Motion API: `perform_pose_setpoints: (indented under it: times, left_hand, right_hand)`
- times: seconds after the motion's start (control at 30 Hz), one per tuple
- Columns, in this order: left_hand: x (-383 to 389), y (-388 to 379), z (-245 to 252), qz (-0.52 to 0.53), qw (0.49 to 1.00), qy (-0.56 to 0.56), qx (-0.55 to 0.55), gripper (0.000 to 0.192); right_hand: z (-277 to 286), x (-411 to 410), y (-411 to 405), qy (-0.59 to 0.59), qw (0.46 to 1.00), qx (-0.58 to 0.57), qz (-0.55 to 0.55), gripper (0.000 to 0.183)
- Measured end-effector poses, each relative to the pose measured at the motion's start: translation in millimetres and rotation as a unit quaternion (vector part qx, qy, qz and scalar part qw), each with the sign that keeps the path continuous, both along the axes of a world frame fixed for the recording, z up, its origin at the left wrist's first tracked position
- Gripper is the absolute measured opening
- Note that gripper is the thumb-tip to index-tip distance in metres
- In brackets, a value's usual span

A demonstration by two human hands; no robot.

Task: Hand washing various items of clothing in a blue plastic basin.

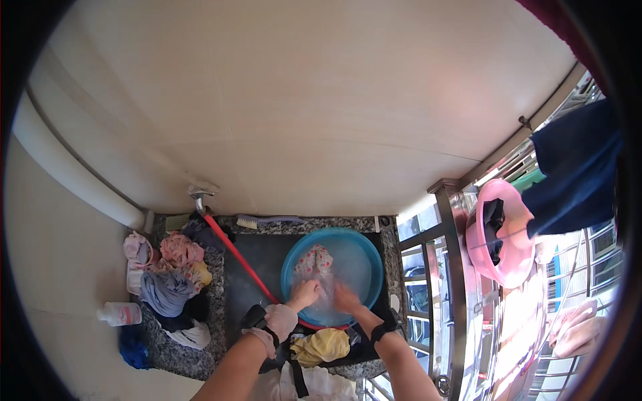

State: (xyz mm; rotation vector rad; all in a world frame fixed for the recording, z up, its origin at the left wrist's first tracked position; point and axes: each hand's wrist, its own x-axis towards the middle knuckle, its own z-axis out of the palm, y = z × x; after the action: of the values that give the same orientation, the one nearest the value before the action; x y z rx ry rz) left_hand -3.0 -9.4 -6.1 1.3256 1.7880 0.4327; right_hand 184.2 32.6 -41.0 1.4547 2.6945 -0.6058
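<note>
A blue plastic basin (373, 260) of cloudy water stands in a dark stone sink (251, 260). In the basin lies a wet white cloth with red dots (315, 258). My left hand (305, 293) has its fingers curled at the cloth's lower left part, gripping it. My right hand (346, 296) is at the water on the cloth's right side; it is blurred, and whether it grips the cloth does not show. A yellow cloth (321, 347) is bunched just below the basin. A red hose (241, 258) runs from a metal tap (199, 194) down to the basin's left side.
Piled clothes (168, 290) cover the speckled stone counter (173, 358) at left, beside a white bottle (123, 314). A scrub brush (268, 220) lies along the back ledge. Metal railings (449, 240) stand at right, with a pink basin (506, 270) and hanging dark-blue cloth (577, 175) beyond.
</note>
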Motion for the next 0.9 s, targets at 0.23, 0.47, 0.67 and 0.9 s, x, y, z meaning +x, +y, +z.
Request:
perform_pose_setpoints:
  times: [0.23,0.47,0.67,0.9]
  left_hand:
    - [-39,29,76,0.135,0.95,-0.215,0.18,0.024]
    - [-15,22,215,0.048,0.878,-0.437,0.19,0.015]
    - [-41,17,298,0.111,0.813,-0.509,0.26,0.01]
    - [-73,28,196,0.179,0.882,-0.306,0.31,0.005]
  right_hand:
    - [75,25,0,0.029,0.983,-0.112,-0.143,0.045]
    - [171,-68,-43,0.497,0.841,-0.189,-0.102,0.031]
    - [150,3,-35,0.054,0.997,0.033,0.037,0.063]
    - [248,36,27,0.082,0.981,0.131,-0.113,0.039]
